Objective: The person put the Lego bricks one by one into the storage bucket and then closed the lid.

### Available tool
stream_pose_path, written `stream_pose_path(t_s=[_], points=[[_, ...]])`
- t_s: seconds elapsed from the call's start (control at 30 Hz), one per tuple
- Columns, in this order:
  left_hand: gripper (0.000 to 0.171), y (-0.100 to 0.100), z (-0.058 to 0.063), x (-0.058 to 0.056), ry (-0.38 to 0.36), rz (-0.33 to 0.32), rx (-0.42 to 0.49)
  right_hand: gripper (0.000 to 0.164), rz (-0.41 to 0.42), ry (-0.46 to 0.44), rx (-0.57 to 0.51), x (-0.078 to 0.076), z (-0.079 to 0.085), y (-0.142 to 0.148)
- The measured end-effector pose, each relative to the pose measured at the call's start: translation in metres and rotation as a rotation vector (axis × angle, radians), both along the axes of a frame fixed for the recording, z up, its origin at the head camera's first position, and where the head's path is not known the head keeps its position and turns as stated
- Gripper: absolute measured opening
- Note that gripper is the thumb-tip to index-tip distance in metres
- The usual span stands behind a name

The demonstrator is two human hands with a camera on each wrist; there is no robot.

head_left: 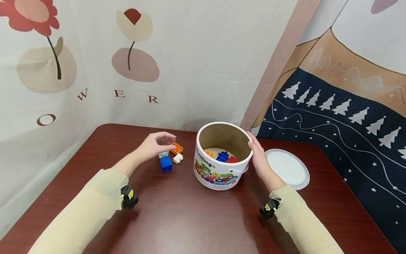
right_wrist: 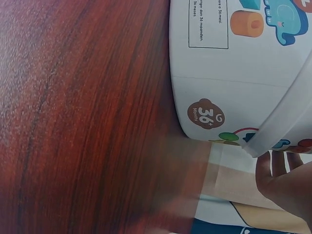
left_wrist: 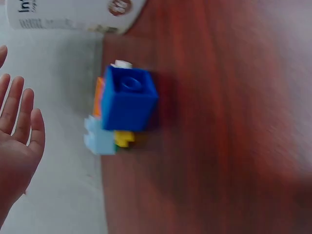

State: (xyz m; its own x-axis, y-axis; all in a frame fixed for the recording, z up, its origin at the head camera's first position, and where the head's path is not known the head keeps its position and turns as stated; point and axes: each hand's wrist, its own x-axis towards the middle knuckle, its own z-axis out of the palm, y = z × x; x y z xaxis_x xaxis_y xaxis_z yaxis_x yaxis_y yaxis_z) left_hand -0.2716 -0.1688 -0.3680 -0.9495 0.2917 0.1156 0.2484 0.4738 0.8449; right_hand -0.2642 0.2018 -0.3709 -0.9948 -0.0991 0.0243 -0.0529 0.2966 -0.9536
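Two bare hands work at a brown table (head_left: 187,218), and from my remote seat I can follow both. On my head feed, the left hand (head_left: 157,144) hovers over a small group of toy blocks, its thumb apart from its fingers and nothing pinched between them; whether the thumb brushes the orange block (head_left: 177,148), I cannot tell. My left wrist feed shows that palm with the fingers extended and slightly spread.

Under and beside it I make out a blue block (head_left: 166,164), a light blue block (left_wrist: 100,139) touching it, a yellow block (left_wrist: 124,138) tucked next to those, and a white block (head_left: 178,158) near the orange one.

To the right of the group I see a white bucket (head_left: 219,173), upright and uncovered, with orange, blue and red blocks (head_left: 222,156) lying inside on its floor. The right hand (head_left: 258,155) rests its fingers along the bucket's far right side, near the rim, fairly straight. On my right wrist feed, the fingers show just beside the bucket's handle (right_wrist: 282,107). A round white lid (head_left: 287,169) lies flat on the table, beyond that wrist.
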Motion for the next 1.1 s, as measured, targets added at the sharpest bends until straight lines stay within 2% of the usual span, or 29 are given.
stream_pose_path(t_s=[0.33,0.47,0.67,0.9,1.1], points=[[0.042,-0.030,-0.031,0.013,-0.065,0.037,-0.018,0.050,0.003,0.006,-0.001,0.000,0.001,0.000],[0.044,-0.037,-0.038,0.018,-0.082,0.022,-0.043,0.050,-0.003,0.008,-0.005,0.000,0.002,0.000],[0.046,-0.037,-0.046,0.023,-0.068,-0.016,-0.067,0.050,-0.002,0.015,-0.016,0.000,0.004,-0.001],[0.053,-0.031,-0.055,0.022,-0.072,-0.015,-0.148,0.050,0.007,0.017,-0.019,0.000,0.003,0.000],[0.051,-0.031,-0.057,0.021,-0.075,-0.025,-0.169,0.051,0.006,0.019,-0.018,0.001,0.002,0.000]])
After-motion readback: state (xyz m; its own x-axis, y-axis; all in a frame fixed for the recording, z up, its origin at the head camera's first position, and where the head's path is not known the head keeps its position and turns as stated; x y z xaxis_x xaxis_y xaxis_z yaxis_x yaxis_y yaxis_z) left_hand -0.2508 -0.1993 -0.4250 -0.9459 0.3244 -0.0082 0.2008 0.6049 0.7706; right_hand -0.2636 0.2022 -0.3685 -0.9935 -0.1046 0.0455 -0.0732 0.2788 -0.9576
